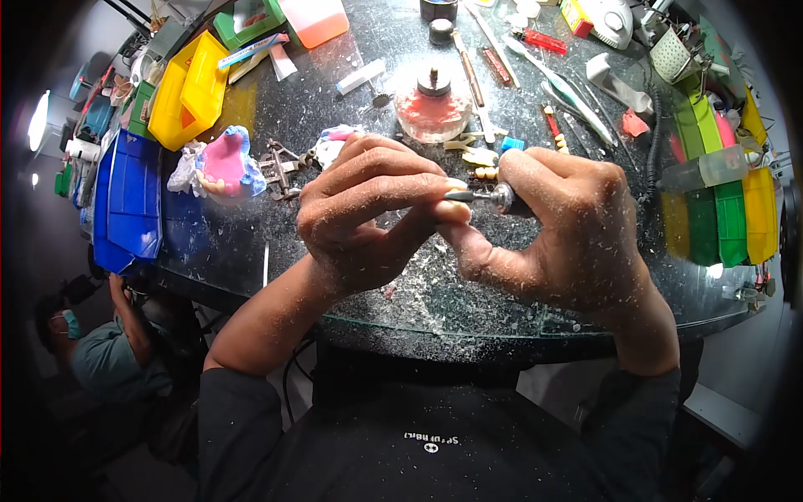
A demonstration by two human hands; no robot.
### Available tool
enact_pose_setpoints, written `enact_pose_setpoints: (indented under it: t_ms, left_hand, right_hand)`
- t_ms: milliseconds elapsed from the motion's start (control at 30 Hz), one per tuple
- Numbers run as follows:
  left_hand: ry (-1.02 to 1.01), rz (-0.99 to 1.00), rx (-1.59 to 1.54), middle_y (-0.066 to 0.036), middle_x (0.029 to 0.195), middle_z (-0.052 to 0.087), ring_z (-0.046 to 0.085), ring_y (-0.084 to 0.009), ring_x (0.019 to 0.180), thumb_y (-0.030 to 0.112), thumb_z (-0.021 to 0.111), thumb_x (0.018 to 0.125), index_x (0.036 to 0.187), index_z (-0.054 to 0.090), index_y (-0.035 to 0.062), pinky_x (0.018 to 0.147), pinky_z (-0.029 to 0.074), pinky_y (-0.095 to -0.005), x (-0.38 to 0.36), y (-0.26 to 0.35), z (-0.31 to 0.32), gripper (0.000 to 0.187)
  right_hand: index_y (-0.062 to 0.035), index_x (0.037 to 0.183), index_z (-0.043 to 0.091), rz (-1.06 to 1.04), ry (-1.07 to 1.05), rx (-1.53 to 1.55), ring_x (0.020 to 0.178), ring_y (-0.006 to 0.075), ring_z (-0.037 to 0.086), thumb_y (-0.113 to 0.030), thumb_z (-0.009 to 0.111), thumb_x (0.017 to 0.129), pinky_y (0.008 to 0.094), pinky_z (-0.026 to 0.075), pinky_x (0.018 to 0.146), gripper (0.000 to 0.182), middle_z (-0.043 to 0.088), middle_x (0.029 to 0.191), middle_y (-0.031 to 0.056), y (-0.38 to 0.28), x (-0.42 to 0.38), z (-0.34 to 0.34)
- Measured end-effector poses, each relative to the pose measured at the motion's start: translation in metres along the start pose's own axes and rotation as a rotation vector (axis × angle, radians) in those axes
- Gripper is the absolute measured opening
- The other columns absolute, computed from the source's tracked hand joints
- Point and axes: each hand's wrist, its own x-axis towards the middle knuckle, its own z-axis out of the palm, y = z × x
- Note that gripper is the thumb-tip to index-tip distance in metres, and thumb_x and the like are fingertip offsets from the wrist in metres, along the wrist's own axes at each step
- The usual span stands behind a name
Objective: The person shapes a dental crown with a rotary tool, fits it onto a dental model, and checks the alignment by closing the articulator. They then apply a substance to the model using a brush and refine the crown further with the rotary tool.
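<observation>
My right hand (569,217) is closed round a rotary handpiece (502,199). Its metal tip points left and meets the fingertips of my left hand. My left hand (364,209) is closed, thumb and fingers pinched together at that tip. What they pinch is small and mostly hidden by the fingers. White shavings dust both hands. Left of my left hand sits a dental model (224,163) with pink wax and pale teeth, beside a metal articulator (284,170). Another pink and white model (333,142) is partly hidden behind my left hand.
A glass spirit lamp (433,109) stands beyond my hands. A blue bin (125,201) and a yellow bin (188,92) are at left; green (729,222) and yellow bins are at right. Brushes and a red lighter (542,40) lie at the back. Shavings cover the front edge. A person (117,351) sits at left.
</observation>
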Motion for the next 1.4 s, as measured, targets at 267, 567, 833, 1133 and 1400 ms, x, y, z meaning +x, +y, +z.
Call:
enact_pose_setpoints:
  t_ms: [267, 567, 833, 1133, 1400]
  left_hand:
    - [-0.008, 0.008, -0.002, -0.006, 0.081, 0.068, 0.064, -0.0173, 0.073, 0.01, 0.083, 0.069, 0.09, 0.07, 0.0063, 0.064, 0.049, -0.0278, -0.0009, -0.0014, 0.0, 0.025]
    - [-0.004, 0.015, 0.002, -0.006, 0.082, 0.069, 0.064, -0.0176, 0.074, 0.009, 0.082, 0.068, 0.09, 0.07, 0.007, 0.066, 0.049, -0.0282, -0.0012, -0.0018, 0.0, 0.025]
    - [0.007, 0.012, -0.012, -0.006, 0.082, 0.069, 0.064, -0.0187, 0.075, 0.009, 0.082, 0.068, 0.089, 0.07, 0.006, 0.066, 0.05, -0.0288, -0.0015, -0.0011, 0.0003, 0.024]
    - [-0.014, 0.014, 0.002, -0.006, 0.082, 0.069, 0.064, -0.0191, 0.074, 0.008, 0.082, 0.068, 0.089, 0.07, 0.006, 0.065, 0.05, -0.029, -0.0023, -0.0017, -0.0009, 0.024]
    - [0.02, 0.019, -0.003, -0.005, 0.082, 0.069, 0.063, -0.0183, 0.074, 0.011, 0.082, 0.069, 0.091, 0.072, 0.0077, 0.065, 0.05, -0.0284, -0.0035, -0.004, 0.0007, 0.025]
  right_hand:
    - [-0.002, 0.067, 0.05, -0.012, 0.021, -0.012, 0.043, 0.0208, 0.05, -0.036, 0.078, 0.069, 0.0337, 0.04, 0.042, 0.044, 0.045, 0.055, 0.0081, 0.0014, 0.0008, 0.0014]
    - [-0.0022, 0.066, 0.05, -0.016, -0.003, -0.02, 0.044, 0.0229, 0.051, -0.035, 0.077, 0.069, 0.0341, 0.04, 0.042, 0.043, 0.045, 0.055, 0.0088, -0.0009, -0.0004, 0.0003]
    - [-0.0018, 0.067, 0.051, -0.012, 0.019, -0.008, 0.044, 0.0219, 0.052, -0.036, 0.078, 0.068, 0.0337, 0.041, 0.043, 0.043, 0.046, 0.055, 0.0082, 0.001, 0.0005, 0.0004]
    - [-0.0029, 0.066, 0.05, -0.012, -0.013, -0.051, 0.044, 0.0205, 0.051, -0.036, 0.077, 0.068, 0.0335, 0.042, 0.043, 0.043, 0.046, 0.054, 0.0069, 0.0009, 0.0001, 0.0001]
    - [-0.003, 0.065, 0.05, -0.028, 0.019, -0.04, 0.043, 0.0196, 0.05, -0.037, 0.078, 0.069, 0.0329, 0.04, 0.041, 0.044, 0.046, 0.054, 0.0068, 0.0007, 0.0004, -0.0019]
